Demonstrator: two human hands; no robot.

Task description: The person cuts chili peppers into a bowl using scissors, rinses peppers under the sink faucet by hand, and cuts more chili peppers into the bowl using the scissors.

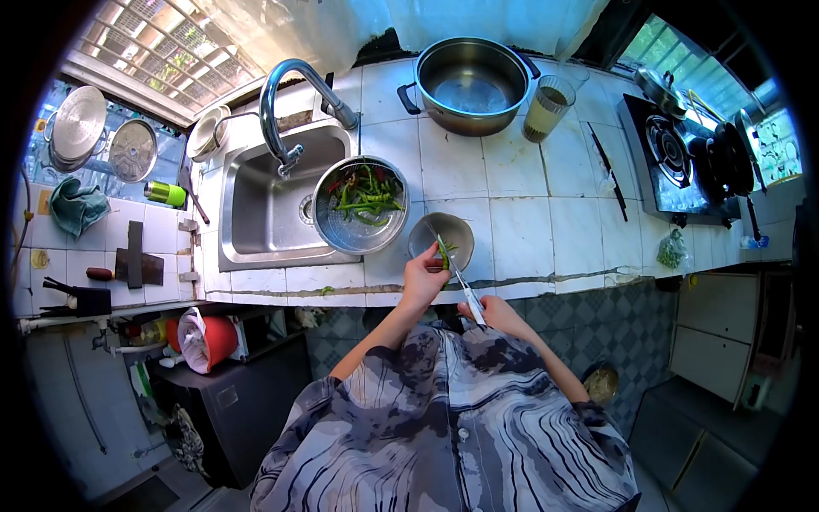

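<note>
My left hand [424, 277] pinches a green chili pepper [444, 254] over the near rim of a small metal bowl [461, 232]. Closed around the handles of a pair of scissors [466, 294] is my right hand [499, 316], close to my body. The scissor blades point up toward the bowl and meet the pepper near my left fingertips. A few small green bits lie in the bowl. To its left, a metal colander [324, 224] holds several green and some red chili peppers [368, 194], its edge overlapping the sink.
A steel sink [247, 256] with a curved faucet [294, 72] is on the left. Behind stand a large two-handled pot [473, 124] and a glass [546, 109] of cloudy liquid. A gas stove [657, 162] stands at the right, with a dark stick [606, 171] beside it.
</note>
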